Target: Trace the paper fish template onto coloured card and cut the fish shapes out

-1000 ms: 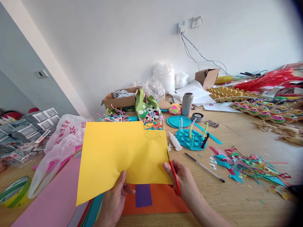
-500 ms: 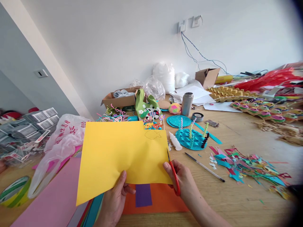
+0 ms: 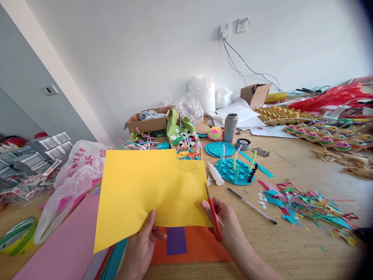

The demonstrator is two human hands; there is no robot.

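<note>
My left hand (image 3: 143, 243) pinches the lower edge of a large sheet of yellow paper (image 3: 131, 190), thumb on top. A small fish outline (image 3: 188, 166) is drawn near the sheet's upper right corner, beside a notch in its top edge. In my right hand (image 3: 223, 217) are red-handled scissors (image 3: 215, 219), their blades at the sheet's right edge and pointing away from me. The right thumb lies by the paper's edge. Under the sheet, an orange sheet (image 3: 201, 249) with a purple rectangle (image 3: 176, 241) rests on the table.
Right of my hands lie a pen (image 3: 252, 206) and colored paper scraps (image 3: 309, 204). Beyond are a white glue bottle (image 3: 215, 174), a blue disc with fuzzy stems (image 3: 230, 175) and a metal bottle (image 3: 230, 128). Colored sheets (image 3: 64, 237) and a tape roll (image 3: 17, 237) are at left.
</note>
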